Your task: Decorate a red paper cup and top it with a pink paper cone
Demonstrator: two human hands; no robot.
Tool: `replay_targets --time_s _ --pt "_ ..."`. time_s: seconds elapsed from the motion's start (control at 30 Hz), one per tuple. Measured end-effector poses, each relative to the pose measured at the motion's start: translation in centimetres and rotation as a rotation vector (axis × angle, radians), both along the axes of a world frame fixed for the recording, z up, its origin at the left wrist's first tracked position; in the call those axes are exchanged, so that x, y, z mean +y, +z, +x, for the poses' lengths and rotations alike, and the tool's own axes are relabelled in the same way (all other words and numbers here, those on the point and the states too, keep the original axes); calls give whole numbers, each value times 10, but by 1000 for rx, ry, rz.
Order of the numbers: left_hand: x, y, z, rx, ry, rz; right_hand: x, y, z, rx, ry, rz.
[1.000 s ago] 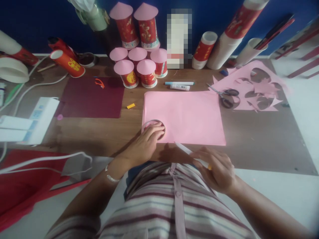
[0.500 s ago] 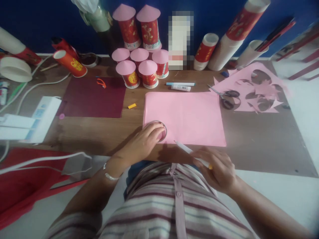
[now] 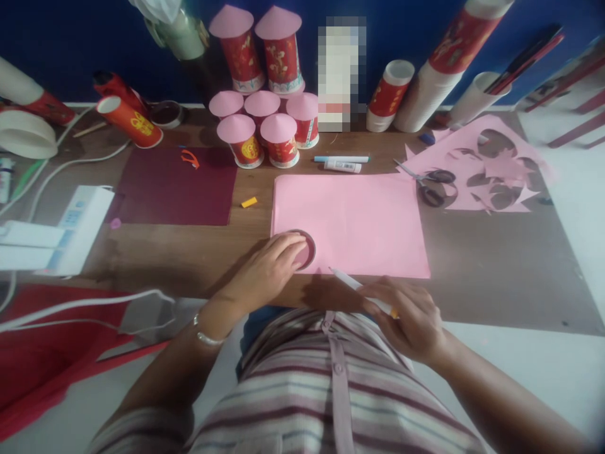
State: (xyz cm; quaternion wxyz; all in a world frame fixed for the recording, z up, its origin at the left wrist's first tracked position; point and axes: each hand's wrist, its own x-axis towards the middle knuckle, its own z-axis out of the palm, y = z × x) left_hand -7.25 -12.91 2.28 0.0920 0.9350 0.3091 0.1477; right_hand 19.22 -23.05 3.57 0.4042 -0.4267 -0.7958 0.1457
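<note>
A stack of pink paper [image 3: 368, 221] lies before me on the wooden table. On its front left corner rests a round dark-rimmed piece [image 3: 312, 250], with pink showing inside the rim; whether it is a ring or a see-through lid I cannot tell. My left hand [image 3: 271, 268] presses its fingers onto this piece, covering its left part. Just past the paper's front edge, my right hand [image 3: 409, 315] is closed around a white pen [image 3: 347, 279]. The pen's narrow tip points left at the paper's edge, apart from the round piece.
Several red paper cups with pink cone tops [image 3: 278, 129] stand at the back. Scissors [image 3: 432, 183] lie by cut pink scraps [image 3: 513, 165] on the right. A glue stick [image 3: 343, 166] lies behind the paper. Dark red sheets [image 3: 177, 189] and a white box [image 3: 78, 221] are left.
My left fingers have shifted slightly on the round piece, which stays at the paper's corner. My right hand with the pen has moved a little to the left.
</note>
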Motion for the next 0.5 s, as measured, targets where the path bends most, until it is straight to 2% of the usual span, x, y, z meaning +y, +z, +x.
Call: replay_targets --time_s 0.23,0.5 --pt "-1 -8 -1 -38 61 -25 1 1 0 -1 -8 4" --pt "0 -4 0 -12 57 -38 1 0 2 -5 -14 9"
